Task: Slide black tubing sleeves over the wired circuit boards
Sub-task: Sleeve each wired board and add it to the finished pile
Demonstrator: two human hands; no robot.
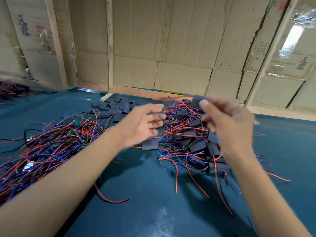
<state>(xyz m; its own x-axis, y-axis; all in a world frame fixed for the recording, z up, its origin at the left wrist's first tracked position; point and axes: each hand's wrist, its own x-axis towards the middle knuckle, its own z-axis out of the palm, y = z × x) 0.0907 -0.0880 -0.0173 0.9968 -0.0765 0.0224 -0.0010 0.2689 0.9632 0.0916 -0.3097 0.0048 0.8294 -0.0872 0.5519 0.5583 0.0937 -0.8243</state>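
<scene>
Faintly printed cardboard (297, 64) — characters unreadable, blurred

Dark printed characters on cardboard wall panels (24, 25), too blurred to read

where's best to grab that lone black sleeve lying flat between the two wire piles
Probably pinch the sleeve across its long edges from above, near an open end. It lies flat on the mat, apart from most wires, so a top approach with the free left hand looks clearest.
</scene>
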